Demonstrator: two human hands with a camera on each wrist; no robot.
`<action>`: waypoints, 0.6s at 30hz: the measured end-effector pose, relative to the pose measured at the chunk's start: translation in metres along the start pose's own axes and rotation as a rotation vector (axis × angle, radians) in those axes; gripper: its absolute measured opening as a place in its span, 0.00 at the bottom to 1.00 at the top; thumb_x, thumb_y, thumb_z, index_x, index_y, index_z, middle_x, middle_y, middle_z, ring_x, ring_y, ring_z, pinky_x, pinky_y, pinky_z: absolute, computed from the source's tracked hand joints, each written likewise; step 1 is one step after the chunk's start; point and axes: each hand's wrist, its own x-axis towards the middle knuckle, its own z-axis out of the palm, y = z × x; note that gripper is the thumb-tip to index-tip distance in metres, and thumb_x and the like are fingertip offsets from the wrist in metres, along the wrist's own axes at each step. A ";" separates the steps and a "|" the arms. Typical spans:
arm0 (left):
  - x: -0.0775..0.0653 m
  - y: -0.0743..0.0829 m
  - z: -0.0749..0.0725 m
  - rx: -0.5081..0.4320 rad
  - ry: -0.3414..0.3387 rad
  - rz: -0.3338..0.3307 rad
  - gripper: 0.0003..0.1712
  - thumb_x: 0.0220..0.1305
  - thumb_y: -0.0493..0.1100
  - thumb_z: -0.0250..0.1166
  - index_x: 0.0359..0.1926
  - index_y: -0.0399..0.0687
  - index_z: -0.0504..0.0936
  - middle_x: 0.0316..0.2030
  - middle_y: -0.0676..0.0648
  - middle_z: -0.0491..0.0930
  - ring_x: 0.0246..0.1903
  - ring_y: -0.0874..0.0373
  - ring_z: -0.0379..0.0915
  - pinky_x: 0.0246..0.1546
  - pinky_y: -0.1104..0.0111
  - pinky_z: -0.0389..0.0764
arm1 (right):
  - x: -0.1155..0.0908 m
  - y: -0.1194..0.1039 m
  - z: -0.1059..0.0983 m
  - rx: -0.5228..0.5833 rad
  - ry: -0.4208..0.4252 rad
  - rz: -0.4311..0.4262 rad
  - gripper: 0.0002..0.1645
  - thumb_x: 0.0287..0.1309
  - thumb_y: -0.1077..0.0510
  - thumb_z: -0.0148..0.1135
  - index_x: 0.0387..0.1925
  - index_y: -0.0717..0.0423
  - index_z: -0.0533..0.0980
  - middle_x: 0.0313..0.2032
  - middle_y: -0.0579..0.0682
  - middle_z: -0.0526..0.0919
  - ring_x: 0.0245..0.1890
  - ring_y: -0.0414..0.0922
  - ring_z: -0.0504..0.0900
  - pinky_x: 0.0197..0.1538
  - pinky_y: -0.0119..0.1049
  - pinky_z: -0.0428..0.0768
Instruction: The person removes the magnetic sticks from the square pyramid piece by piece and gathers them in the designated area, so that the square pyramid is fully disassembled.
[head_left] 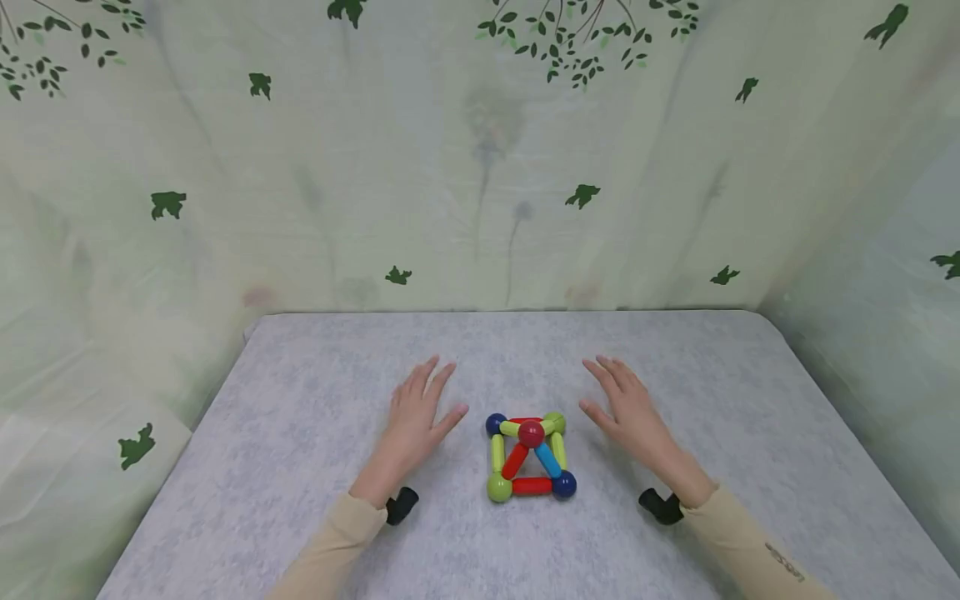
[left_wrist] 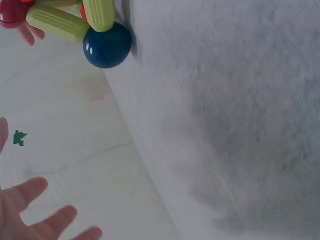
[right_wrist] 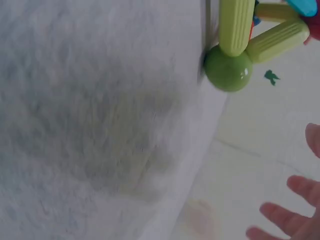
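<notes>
A pyramid of coloured rods and balls [head_left: 532, 486] stands on the table between the two hands. Its square base has blue and green balls at the corners, and a red ball [head_left: 531, 433] tops it. My left hand [head_left: 417, 421] hovers to its left, fingers spread, touching nothing. On the other side my right hand [head_left: 632, 417] is held the same way, apart from the pyramid. In the left wrist view a blue ball [left_wrist: 107, 45] of the base shows beyond the left fingers. The right wrist view has a green corner ball [right_wrist: 228, 69] near the top.
The grey table [head_left: 337, 350] reaches back to a pale curtain [head_left: 450, 167] printed with leaves and birds, which also hangs at both sides. A black wrist strap mount [head_left: 402, 505] sits under the left wrist, another black mount [head_left: 661, 506] under the right.
</notes>
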 end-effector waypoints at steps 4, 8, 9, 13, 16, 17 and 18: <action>-0.001 0.008 0.008 -0.271 -0.028 0.092 0.33 0.67 0.50 0.60 0.69 0.45 0.63 0.66 0.43 0.63 0.65 0.48 0.58 0.62 0.51 0.62 | -0.006 -0.009 0.003 0.232 -0.028 -0.047 0.32 0.62 0.56 0.62 0.65 0.59 0.65 0.60 0.61 0.70 0.58 0.57 0.69 0.56 0.56 0.71; -0.003 0.019 0.020 -0.482 -0.043 0.124 0.29 0.64 0.42 0.64 0.64 0.40 0.68 0.60 0.44 0.71 0.59 0.51 0.67 0.58 0.57 0.70 | -0.012 -0.019 0.011 0.427 -0.099 -0.054 0.26 0.62 0.61 0.62 0.60 0.62 0.69 0.51 0.57 0.78 0.50 0.51 0.77 0.49 0.46 0.78; -0.004 0.021 0.023 -0.518 -0.047 0.127 0.29 0.63 0.40 0.65 0.63 0.39 0.69 0.59 0.43 0.73 0.57 0.52 0.69 0.57 0.58 0.71 | -0.014 -0.021 0.013 0.465 -0.122 -0.045 0.25 0.62 0.62 0.61 0.59 0.62 0.69 0.49 0.56 0.79 0.48 0.49 0.78 0.48 0.44 0.79; -0.005 0.033 0.032 -0.637 -0.078 0.129 0.27 0.61 0.38 0.67 0.60 0.38 0.71 0.55 0.40 0.75 0.54 0.50 0.72 0.54 0.59 0.73 | -0.019 -0.029 0.020 0.594 -0.213 -0.011 0.20 0.63 0.61 0.60 0.55 0.62 0.71 0.44 0.52 0.80 0.43 0.47 0.79 0.46 0.36 0.79; -0.005 0.039 0.038 -0.676 -0.103 0.130 0.27 0.60 0.37 0.68 0.59 0.36 0.72 0.54 0.39 0.76 0.54 0.49 0.72 0.54 0.57 0.73 | -0.022 -0.034 0.021 0.678 -0.263 0.014 0.17 0.63 0.60 0.60 0.52 0.61 0.71 0.44 0.52 0.79 0.43 0.48 0.79 0.47 0.36 0.78; -0.005 0.041 0.039 -0.670 -0.106 0.134 0.27 0.59 0.37 0.68 0.59 0.36 0.72 0.53 0.40 0.76 0.53 0.50 0.72 0.53 0.57 0.74 | -0.023 -0.035 0.022 0.701 -0.272 0.015 0.17 0.63 0.60 0.61 0.51 0.61 0.71 0.44 0.53 0.79 0.43 0.48 0.79 0.47 0.36 0.78; -0.005 0.043 0.041 -0.657 -0.103 0.146 0.27 0.59 0.37 0.69 0.58 0.36 0.72 0.53 0.42 0.77 0.53 0.50 0.72 0.53 0.56 0.74 | -0.024 -0.036 0.023 0.722 -0.279 0.018 0.17 0.63 0.60 0.61 0.51 0.62 0.71 0.44 0.53 0.79 0.43 0.49 0.79 0.47 0.36 0.78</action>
